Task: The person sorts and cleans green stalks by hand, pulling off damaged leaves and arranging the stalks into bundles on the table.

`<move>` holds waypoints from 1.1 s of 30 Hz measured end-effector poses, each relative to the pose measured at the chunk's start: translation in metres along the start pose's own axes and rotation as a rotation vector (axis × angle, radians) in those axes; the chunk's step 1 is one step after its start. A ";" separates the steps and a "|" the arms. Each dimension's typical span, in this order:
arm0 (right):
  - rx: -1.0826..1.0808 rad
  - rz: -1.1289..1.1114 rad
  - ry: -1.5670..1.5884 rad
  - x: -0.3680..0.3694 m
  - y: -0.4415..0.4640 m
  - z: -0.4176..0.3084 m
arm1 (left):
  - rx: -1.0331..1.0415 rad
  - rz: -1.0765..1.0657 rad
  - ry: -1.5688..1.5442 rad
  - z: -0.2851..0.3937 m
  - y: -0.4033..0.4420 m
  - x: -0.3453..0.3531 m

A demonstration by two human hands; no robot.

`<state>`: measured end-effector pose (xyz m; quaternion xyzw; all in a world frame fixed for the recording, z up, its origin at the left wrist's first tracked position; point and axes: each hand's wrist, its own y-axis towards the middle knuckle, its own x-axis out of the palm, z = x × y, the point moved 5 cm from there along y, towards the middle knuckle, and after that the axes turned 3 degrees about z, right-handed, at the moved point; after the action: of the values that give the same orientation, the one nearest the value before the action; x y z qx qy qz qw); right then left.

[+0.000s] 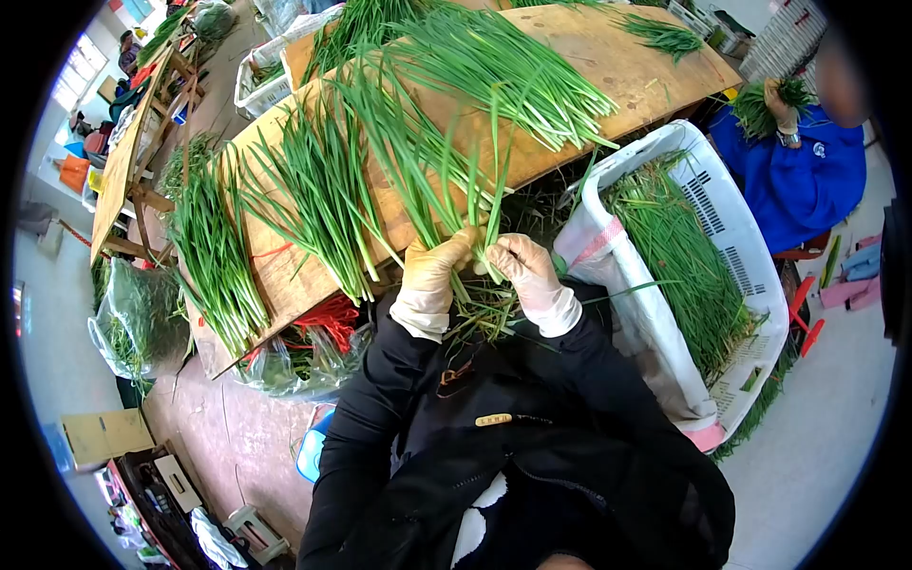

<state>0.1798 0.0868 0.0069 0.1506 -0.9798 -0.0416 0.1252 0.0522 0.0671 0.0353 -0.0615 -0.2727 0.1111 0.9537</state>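
Observation:
My left hand [432, 277], in a pale glove, is closed around the lower stems of a small bunch of garlic chives [410, 180], whose leaves point up over the table edge. Close beside it, my gloved right hand [528, 275] pinches a few chive stalks [494, 220] near their white ends. Loose trimmings [480, 318] lie on my lap below both hands. On the wooden table [655, 81], a bundle of chives [313, 180] rests just left of my hands, another bundle [217, 252] farther left, and a large pile [513, 71] beyond.
To my right stands a white plastic crate [750, 223] with chives inside. A person in blue [798, 176] holds greens past it. Plastic bags [309, 370] and red ties [332, 323] sit under the table's near edge. Another crate [261, 90] stands at the far left side.

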 end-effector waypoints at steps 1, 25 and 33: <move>0.000 -0.001 0.001 0.000 -0.003 0.003 | 0.001 0.001 0.001 -0.002 0.000 0.002; 0.527 -0.432 0.144 -0.011 -0.024 -0.004 | -0.186 -0.296 -0.208 -0.040 0.002 0.000; 0.180 -0.023 -0.426 -0.013 -0.010 -0.005 | -0.062 -0.298 -0.260 -0.035 -0.004 0.000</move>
<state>0.1957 0.0806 0.0076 0.1602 -0.9820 0.0137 -0.0988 0.0714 0.0613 0.0064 -0.0350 -0.4030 -0.0326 0.9140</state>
